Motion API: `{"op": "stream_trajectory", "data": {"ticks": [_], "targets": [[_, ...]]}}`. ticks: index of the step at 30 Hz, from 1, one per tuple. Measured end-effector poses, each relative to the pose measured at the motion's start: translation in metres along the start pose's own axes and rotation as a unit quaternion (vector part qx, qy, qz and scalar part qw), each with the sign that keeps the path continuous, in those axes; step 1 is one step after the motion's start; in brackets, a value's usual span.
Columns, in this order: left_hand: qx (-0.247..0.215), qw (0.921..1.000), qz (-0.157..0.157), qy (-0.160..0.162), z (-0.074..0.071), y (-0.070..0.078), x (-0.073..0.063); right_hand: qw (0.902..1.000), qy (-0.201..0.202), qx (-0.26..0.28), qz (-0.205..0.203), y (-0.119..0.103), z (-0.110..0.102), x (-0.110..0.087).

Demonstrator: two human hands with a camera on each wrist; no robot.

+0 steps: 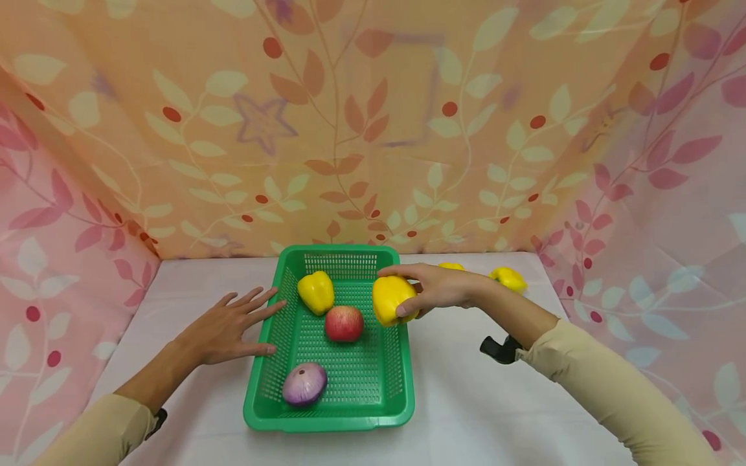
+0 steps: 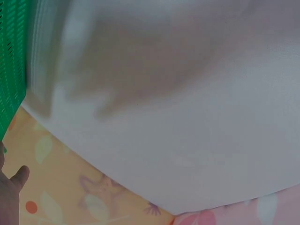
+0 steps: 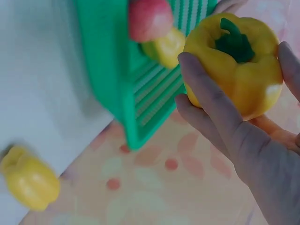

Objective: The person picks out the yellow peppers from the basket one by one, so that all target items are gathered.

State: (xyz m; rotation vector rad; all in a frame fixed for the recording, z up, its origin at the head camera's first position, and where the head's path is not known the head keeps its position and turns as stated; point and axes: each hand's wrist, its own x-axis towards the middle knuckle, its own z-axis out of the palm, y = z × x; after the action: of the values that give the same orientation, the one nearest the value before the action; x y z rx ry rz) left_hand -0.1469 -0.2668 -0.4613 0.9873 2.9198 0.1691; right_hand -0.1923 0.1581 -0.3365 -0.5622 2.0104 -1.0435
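The right hand pinches a yellow pepper between thumb and fingers, at the right rim of the green basket; the right wrist view shows its stem toward the camera. The left hand, fingers spread and gripping nothing, is at the opposite rim.

The step in hand looks like bringing the pepper in over the basket. It should clear the rim before being lowered, as catching that edge could knock it onto the bench. The bare mesh nearer the person, right of the onion, seems the kindest spot, away from the apple and the back pepper. Its rounded sides may roll, so a low, slow release suits it, perhaps with the left hand steadying the basket.

Whether the left fingertips touch the basket wall is hard to tell; the left wrist view cuts that hand down to little more than a thumb. The gap between the held pepper and the rim cannot be judged. On the bench, one loose pepper is mostly hidden behind the right hand, another partly behind the forearm.
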Motion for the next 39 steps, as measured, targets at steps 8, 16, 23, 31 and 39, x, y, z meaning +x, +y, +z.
{"op": "stream_trajectory", "data": {"ticks": [8, 16, 23, 31, 39], "targets": [[0.006, 1.0000, 0.004, 0.003, 0.000, 0.000, -0.001, 0.9989, 0.040, 0.012, 0.020, 0.033, -0.028, -0.033], [0.002, 1.0000, 0.002, 0.001, 0.000, 0.001, -0.001, 0.9956, 0.072, 0.033, 0.051, 0.067, -0.043, -0.062], [0.003, 1.0000, 0.000, 0.000, 0.000, 0.001, -0.002, 0.9906, 0.102, 0.048, 0.078, 0.102, -0.054, -0.078], [0.004, 1.0000, 0.002, 0.002, 0.002, -0.001, -0.001, 0.9844, 0.119, 0.077, 0.104, 0.136, -0.059, -0.087], [0.009, 0.9997, 0.010, 0.019, 0.002, -0.003, 0.000, 0.9746, 0.132, 0.117, 0.138, 0.175, -0.060, -0.089]]}}
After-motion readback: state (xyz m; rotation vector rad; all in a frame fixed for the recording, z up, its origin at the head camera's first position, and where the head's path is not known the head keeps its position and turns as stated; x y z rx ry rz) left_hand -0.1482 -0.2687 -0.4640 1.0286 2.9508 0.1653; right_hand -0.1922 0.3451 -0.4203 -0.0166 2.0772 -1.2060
